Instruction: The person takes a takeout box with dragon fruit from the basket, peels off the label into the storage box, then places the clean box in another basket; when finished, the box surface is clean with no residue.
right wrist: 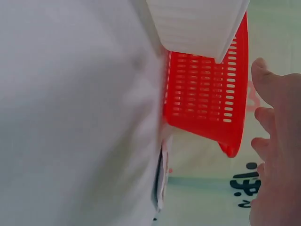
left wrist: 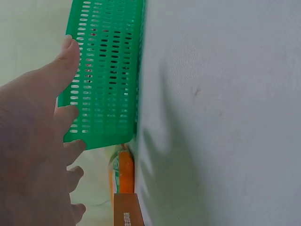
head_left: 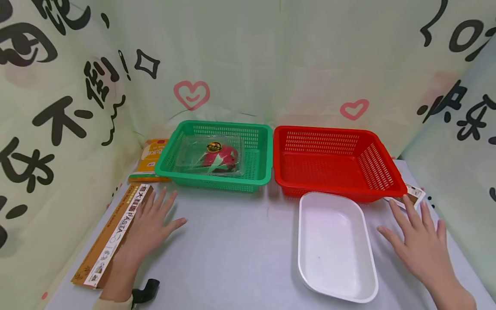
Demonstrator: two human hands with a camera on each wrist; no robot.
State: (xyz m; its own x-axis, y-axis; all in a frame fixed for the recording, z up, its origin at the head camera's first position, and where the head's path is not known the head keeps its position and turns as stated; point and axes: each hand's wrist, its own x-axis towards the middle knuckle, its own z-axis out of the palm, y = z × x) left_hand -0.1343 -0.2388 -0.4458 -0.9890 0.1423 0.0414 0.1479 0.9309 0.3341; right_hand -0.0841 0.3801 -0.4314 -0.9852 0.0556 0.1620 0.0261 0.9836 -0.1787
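My left hand (head_left: 149, 230) hovers with spread fingers beside a long brown pasta box (head_left: 112, 237), overlapping its right edge in the head view. On the other side, my right hand (head_left: 422, 241) is held over the table with its fingers spread, to the right of a white tray (head_left: 337, 249). Neither hand holds anything. A green basket (head_left: 217, 181) stands at the back left; in it lies a clear plastic box (head_left: 190, 155) with a red dragon fruit (head_left: 226, 157) inside. A red basket (head_left: 321, 170) sits beside it, behind the white tray.
An orange packet (head_left: 149, 159) lies left of the green basket, behind the pasta box. A flat printed packet (head_left: 414, 196) shows partly from under the red basket's right end. Printed curtains (head_left: 248, 64) enclose the table (head_left: 232, 249) at the back and sides.
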